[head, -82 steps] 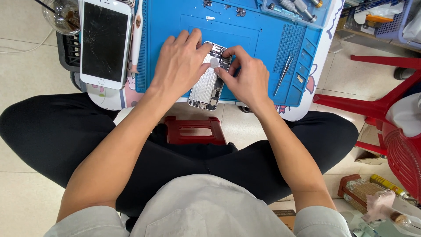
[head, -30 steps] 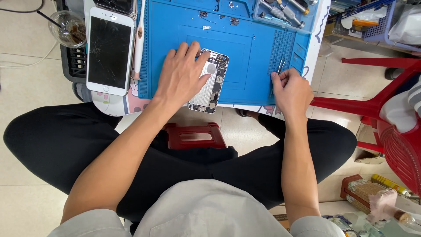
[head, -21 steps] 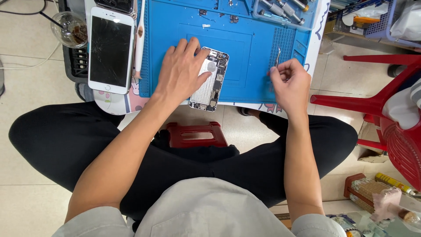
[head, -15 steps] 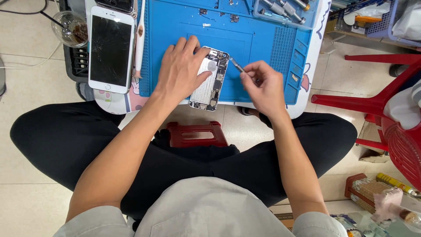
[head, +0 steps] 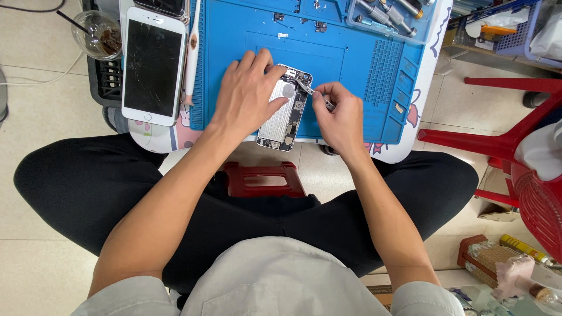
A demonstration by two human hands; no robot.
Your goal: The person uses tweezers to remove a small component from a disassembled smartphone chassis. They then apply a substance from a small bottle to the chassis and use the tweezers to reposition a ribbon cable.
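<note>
The opened phone (head: pixel 285 114) lies on the blue work mat (head: pixel 357 64) near the mat's front edge, its inner parts facing up. The left hand (head: pixel 249 96) lies flat over the phone's left side, fingers spread and pressing it down, so much of that half is covered. The right hand (head: pixel 339 117) is curled closed around a thin metal tool (head: pixel 309 92), whose tip meets the phone's upper right corner.

On the tabletop (head: pixel 427 70) to the left of the mat rests a white phone with a cracked screen (head: pixel 153 64), face up, with a slim white tool (head: pixel 191 52) between it and the mat. Beyond it stands a clear plastic cup (head: pixel 98 35) with a straw. At the mat's far right corner a tray of screwdrivers (head: pixel 383 14) sits well apart from the hands. A small red stool (head: pixel 263 178) shows under the tabletop between the person's crossed legs, and a red plastic chair (head: pixel 503 146) stands to the right.
</note>
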